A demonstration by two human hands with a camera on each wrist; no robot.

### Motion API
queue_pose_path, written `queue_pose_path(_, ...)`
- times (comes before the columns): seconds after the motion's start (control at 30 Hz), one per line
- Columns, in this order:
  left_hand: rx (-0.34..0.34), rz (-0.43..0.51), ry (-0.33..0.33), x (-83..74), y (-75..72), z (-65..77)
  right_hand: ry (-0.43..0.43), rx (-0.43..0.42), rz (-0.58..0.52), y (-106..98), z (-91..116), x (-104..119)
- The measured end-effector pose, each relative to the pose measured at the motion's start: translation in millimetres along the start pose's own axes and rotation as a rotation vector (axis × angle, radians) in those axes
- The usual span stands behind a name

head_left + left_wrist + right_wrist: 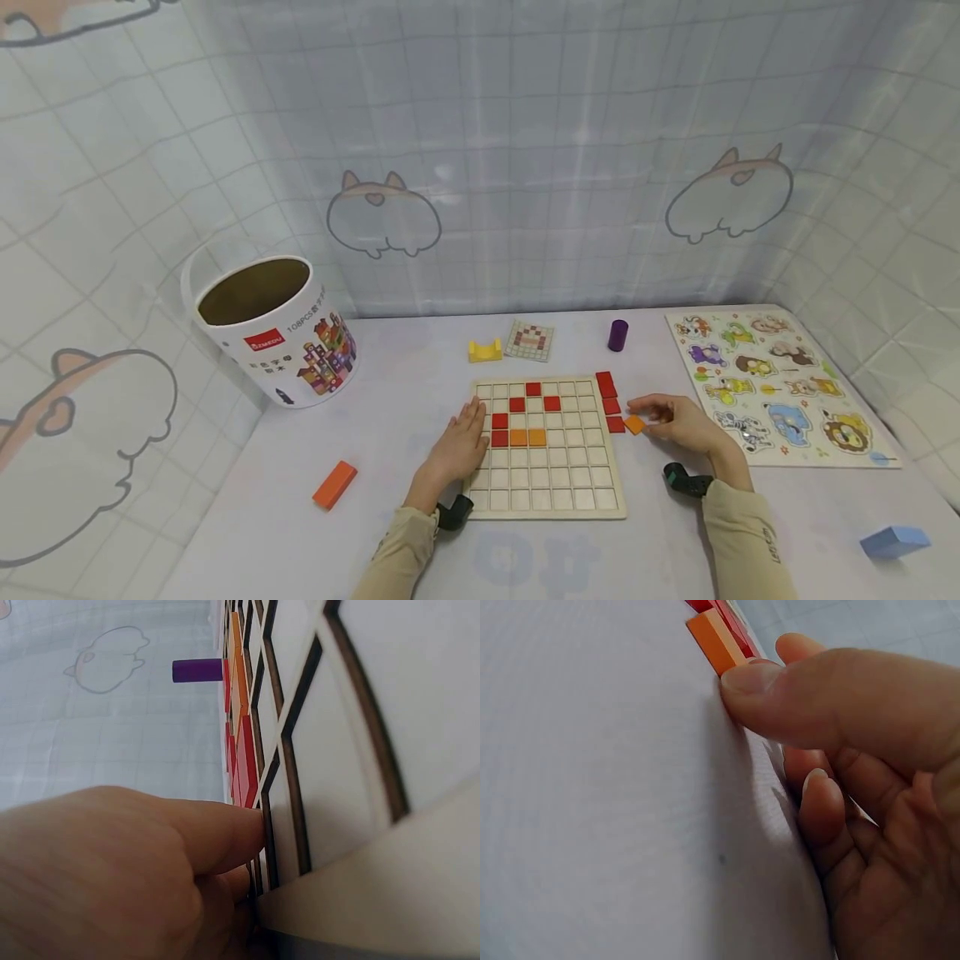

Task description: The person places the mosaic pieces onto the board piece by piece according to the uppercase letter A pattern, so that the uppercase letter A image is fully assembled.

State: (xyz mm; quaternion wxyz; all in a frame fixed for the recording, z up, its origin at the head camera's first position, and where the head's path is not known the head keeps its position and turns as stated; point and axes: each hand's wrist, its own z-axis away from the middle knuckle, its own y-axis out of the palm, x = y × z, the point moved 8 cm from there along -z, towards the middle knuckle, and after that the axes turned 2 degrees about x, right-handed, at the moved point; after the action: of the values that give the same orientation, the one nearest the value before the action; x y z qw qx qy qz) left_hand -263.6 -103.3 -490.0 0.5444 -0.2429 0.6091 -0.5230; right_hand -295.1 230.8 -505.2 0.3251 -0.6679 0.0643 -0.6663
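Note:
A wooden grid board (539, 477) lies on the table, with several red tiles (500, 421) and two orange tiles (537, 437) in its cells. My left hand (460, 439) rests along the board's left edge, fingers fairly straight; the left wrist view shows this hand (127, 862) touching the frame. Beyond the board's right side, my right hand (684, 423) pinches an orange square tile (634, 424) between thumb and finger. That tile (716, 641) sits at the thumb tip in the right wrist view. Red tiles (616, 424) form a column beside the board, just left of it.
Behind the board are a small pattern card (530, 341), a yellow block (485, 351) and a purple cylinder (618, 335). A white bucket (281, 342) and an orange block (334, 485) stand left. An animal puzzle (780, 387) and blue block (895, 542) lie right.

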Motion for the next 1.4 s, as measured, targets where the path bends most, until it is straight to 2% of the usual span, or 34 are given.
queue_pose_path(0.27, 0.010, 0.007, -0.015, -1.4, -2.4, 1.5, 0.008, -0.039, 0.007, -2.4, -1.7, 0.5)
queue_pose_path(0.77, -0.015, 0.001, 0.010, -3.0, -4.8, 2.7, 0.053, -0.076, -0.005, -0.7, -0.6, 0.8)
queue_pose_path(1.13, -0.005, -0.011, 0.013, -1.5, -1.5, 1.1, 0.071, -0.132, 0.056, -3.1, -1.1, -4.2)
queue_pose_path(1.4, -0.001, -0.021, 0.011, 0.8, 2.2, 1.1, 0.094, -0.141, 0.033, -1.0, 0.8, -6.8)
